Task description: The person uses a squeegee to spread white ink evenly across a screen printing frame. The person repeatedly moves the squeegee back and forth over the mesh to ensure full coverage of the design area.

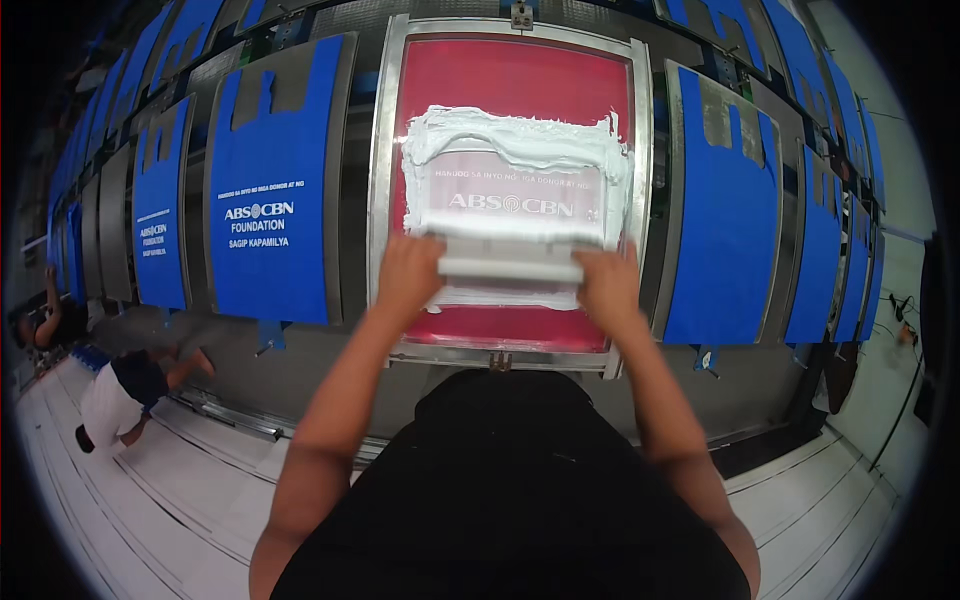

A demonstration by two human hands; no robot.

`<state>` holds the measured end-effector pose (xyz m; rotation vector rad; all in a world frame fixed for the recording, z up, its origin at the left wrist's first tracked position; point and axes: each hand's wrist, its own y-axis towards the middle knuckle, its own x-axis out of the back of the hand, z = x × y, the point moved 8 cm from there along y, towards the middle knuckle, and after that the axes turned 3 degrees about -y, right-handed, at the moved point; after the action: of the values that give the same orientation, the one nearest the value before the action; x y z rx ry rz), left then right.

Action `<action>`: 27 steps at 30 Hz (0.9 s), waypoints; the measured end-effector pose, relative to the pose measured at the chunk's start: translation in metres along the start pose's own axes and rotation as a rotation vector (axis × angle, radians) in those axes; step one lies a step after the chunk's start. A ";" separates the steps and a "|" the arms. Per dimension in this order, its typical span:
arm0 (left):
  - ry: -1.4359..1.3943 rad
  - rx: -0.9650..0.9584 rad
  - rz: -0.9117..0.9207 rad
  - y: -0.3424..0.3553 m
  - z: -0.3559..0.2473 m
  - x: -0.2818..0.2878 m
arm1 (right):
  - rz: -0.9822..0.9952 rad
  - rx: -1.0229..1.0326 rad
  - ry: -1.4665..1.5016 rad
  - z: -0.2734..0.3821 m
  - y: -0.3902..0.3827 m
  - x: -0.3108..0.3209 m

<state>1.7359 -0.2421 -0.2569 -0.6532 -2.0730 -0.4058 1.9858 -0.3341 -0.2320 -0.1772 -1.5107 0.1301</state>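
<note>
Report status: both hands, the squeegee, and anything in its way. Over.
Left hand and right hand gripping squeegee, one at each end. Squeegee blurred, over red framed screen. Thick white ink beyond it; no other object seen blocking.

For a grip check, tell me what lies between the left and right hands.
The head view shows a pale squeegee, blurred, spanning from the left hand to the right hand over the red screen.

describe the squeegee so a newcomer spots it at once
Find the silver-framed red screen at top centre. Across its lower half, the squeegee spans from left hand to right hand. Unlike the ragged white paste above, it is a straight, pale bar.
</note>
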 end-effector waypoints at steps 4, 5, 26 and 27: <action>0.054 0.002 -0.048 0.121 0.024 0.044 | 0.042 -0.023 -0.121 -0.026 0.122 0.056; 0.064 0.015 -0.005 0.124 0.022 0.049 | 0.072 -0.009 -0.097 -0.025 0.125 0.062; 0.053 0.025 0.142 0.035 0.003 0.040 | 0.233 -0.014 -0.059 0.008 0.034 0.053; -0.016 0.040 0.212 -0.001 -0.010 0.031 | 0.191 0.006 -0.054 0.009 -0.007 0.033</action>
<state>1.7277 -0.2389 -0.2260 -0.8448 -1.9962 -0.2378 1.9786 -0.3339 -0.1980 -0.3149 -1.5450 0.2940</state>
